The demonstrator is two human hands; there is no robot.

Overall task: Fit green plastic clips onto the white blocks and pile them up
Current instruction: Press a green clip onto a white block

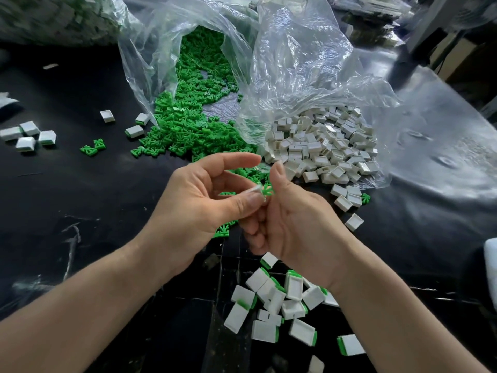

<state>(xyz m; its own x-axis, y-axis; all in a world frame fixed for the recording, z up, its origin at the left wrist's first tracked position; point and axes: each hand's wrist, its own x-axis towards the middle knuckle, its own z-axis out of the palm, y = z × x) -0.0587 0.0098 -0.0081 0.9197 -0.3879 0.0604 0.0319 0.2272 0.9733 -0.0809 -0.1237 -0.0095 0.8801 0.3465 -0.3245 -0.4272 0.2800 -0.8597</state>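
My left hand (204, 200) and my right hand (290, 219) meet at the middle of the view, above the black table. Between their fingertips sit a green plastic clip (269, 190) and the corner of a white block (256, 190). My left thumb and fingers pinch the white block, which is mostly hidden. My right hand pinches the green clip against it. A heap of loose green clips (193, 122) spills from a clear bag. A heap of bare white blocks (322, 146) lies to the right. Several blocks with green clips fitted (279, 302) lie in a loose pile near me.
Clear plastic bags (290, 57) billow over both heaps. More fitted blocks (29, 135) lie scattered at the far left on the black table (80, 200). Stray clips (92, 148) and blocks (353, 221) dot the surface. A full bag (53, 17) sits at the back left.
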